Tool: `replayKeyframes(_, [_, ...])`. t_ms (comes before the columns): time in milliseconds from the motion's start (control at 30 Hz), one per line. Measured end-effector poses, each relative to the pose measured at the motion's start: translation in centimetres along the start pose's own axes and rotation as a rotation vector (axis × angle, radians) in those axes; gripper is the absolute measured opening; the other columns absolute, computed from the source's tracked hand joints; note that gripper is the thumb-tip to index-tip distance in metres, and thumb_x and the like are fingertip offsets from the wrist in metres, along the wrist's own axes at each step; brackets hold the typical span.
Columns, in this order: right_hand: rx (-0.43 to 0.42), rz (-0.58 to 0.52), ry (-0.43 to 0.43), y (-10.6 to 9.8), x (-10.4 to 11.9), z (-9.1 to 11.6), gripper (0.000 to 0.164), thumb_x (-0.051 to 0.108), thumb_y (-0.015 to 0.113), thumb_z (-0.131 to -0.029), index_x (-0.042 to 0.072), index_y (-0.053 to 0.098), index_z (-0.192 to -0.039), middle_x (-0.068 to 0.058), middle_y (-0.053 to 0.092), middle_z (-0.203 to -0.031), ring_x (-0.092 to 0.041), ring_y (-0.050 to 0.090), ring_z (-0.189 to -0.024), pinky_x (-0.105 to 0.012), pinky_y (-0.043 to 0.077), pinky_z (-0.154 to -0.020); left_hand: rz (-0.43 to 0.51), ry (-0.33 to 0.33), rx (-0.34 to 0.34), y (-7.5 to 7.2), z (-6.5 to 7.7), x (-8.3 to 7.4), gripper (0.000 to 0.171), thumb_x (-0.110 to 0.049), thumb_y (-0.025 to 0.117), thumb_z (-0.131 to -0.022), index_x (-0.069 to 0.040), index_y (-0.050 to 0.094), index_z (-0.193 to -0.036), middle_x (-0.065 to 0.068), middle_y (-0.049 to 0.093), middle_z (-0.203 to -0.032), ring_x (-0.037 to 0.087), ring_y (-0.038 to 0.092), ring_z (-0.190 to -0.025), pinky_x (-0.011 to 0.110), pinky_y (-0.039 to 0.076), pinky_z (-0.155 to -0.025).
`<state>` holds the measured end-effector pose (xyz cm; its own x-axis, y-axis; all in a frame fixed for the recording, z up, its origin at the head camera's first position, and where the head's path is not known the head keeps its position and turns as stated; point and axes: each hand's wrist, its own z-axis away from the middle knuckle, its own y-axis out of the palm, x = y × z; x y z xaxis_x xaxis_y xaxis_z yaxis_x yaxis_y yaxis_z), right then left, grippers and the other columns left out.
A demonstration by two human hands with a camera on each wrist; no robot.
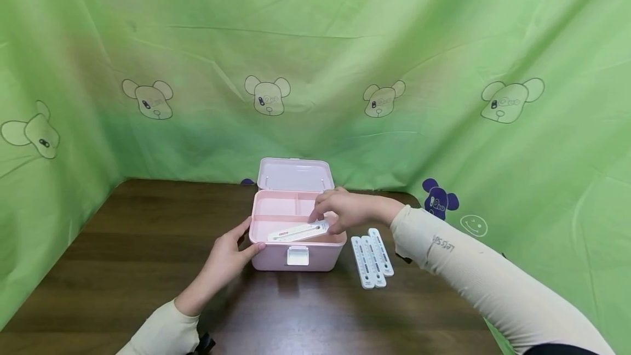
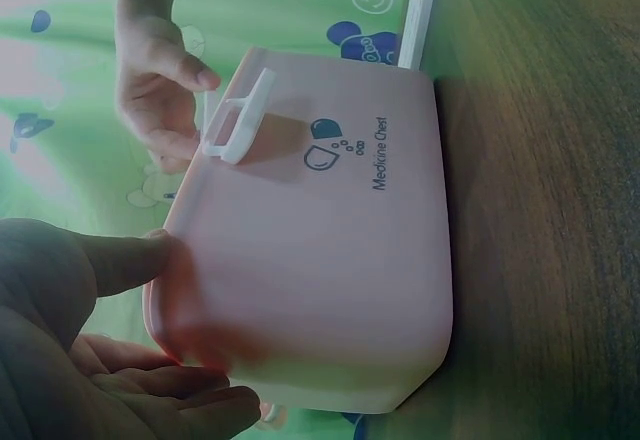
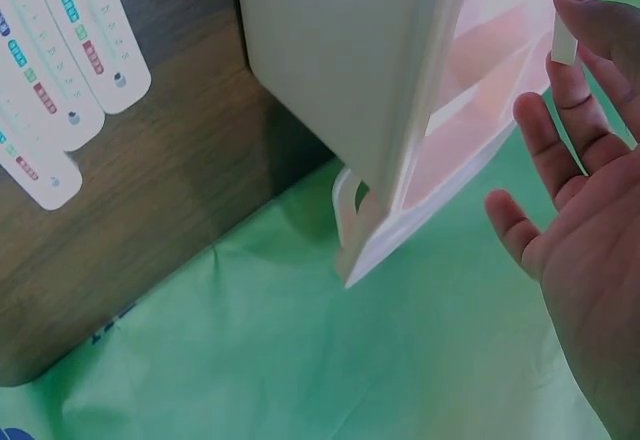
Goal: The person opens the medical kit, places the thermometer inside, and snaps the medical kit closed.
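A pink medicine box (image 1: 296,257), marked "Medicine Chest" on its front in the left wrist view, stands on the table with its lid (image 1: 296,174) raised at the back. My left hand (image 1: 227,259) holds its front left corner, thumb on the rim and fingers along the side. Over the box's front compartment, my right hand (image 1: 340,210) pinches one end of a flat white thermometer (image 1: 298,232) between thumb and fingers. The thermometer lies nearly level at the opening, tilted slightly up toward the right. In the right wrist view the thermometer's edge (image 3: 566,35) shows between thumb and fingertips.
Three more white thermometers (image 1: 366,262) lie side by side on the dark wooden table (image 1: 148,256), right of the box. A divider (image 1: 276,218) separates the box's front compartment from the back ones. A white latch (image 1: 298,256) hangs at the front. Green cloth (image 1: 315,43) surrounds the table.
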<state>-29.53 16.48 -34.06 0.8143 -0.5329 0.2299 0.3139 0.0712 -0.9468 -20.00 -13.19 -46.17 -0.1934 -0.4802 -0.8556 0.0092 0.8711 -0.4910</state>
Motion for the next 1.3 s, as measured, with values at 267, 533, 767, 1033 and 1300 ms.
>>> replayKeyframes(267, [-0.005, -0.009, -0.021, 0.5, 0.4, -1.3, 0.044, 0.016, 0.082, -0.083, 0.02, 0.073, -0.126, 0.01, 0.063, -0.102, -0.01, 0.055, -0.108, -0.04, 0.038, -0.102, 0.001, -0.008, -0.006, 0.1, 0.0, 0.0, 0.076, -0.023, 0.078, -0.093, 0.003, 0.04, -0.154, 0.02, 0.047, -0.155, 0.035, 0.05, -0.139, 0.05, 0.048, -0.11])
replayKeyframes(533, [-0.02, -0.026, -0.037, 1.4, 0.5, -2.4, 0.043, 0.016, 0.083, -0.082, 0.02, 0.074, -0.124, 0.011, 0.064, -0.103, -0.011, 0.054, -0.107, -0.039, 0.036, -0.099, 0.005, -0.013, -0.008, 0.1, 0.0, 0.0, 0.077, -0.023, 0.078, -0.092, 0.003, 0.04, -0.154, 0.02, 0.047, -0.155, 0.035, 0.05, -0.14, 0.05, 0.048, -0.11])
replayKeyframes(767, [-0.04, 0.004, -0.023, 2.2, 0.4, -2.8, 0.043, 0.021, 0.085, -0.08, 0.022, 0.075, -0.122, 0.013, 0.066, -0.098, -0.009, 0.055, -0.103, -0.038, 0.036, -0.098, 0.002, -0.011, -0.007, 0.1, 0.0, -0.1, 0.077, -0.023, 0.078, -0.092, 0.004, 0.04, -0.153, 0.021, 0.047, -0.154, 0.036, 0.05, -0.139, 0.049, 0.048, -0.109])
replayKeyframes(1033, [-0.049, -0.054, -0.016, 3.2, 0.1, -2.9, 0.042, 0.013, 0.083, -0.08, 0.023, 0.077, -0.12, 0.018, 0.067, -0.101, -0.008, 0.054, -0.103, -0.038, 0.036, -0.103, 0.008, -0.01, -0.01, 0.2, 0.0, -0.1, 0.076, -0.024, 0.079, -0.092, 0.003, 0.041, -0.153, 0.02, 0.048, -0.154, 0.035, 0.051, -0.139, 0.049, 0.049, -0.109])
replayKeyframes(1300, [-0.106, 0.016, -0.068, 3.8, 0.0, -2.9, 0.037, 0.015, 0.082, -0.08, 0.024, 0.078, -0.116, 0.017, 0.067, -0.095, -0.005, 0.055, -0.097, -0.037, 0.036, -0.098, 0.009, -0.011, -0.016, 0.1, 0.0, -0.1, 0.076, -0.024, 0.079, -0.092, 0.003, 0.042, -0.153, 0.02, 0.048, -0.154, 0.035, 0.052, -0.138, 0.049, 0.049, -0.108])
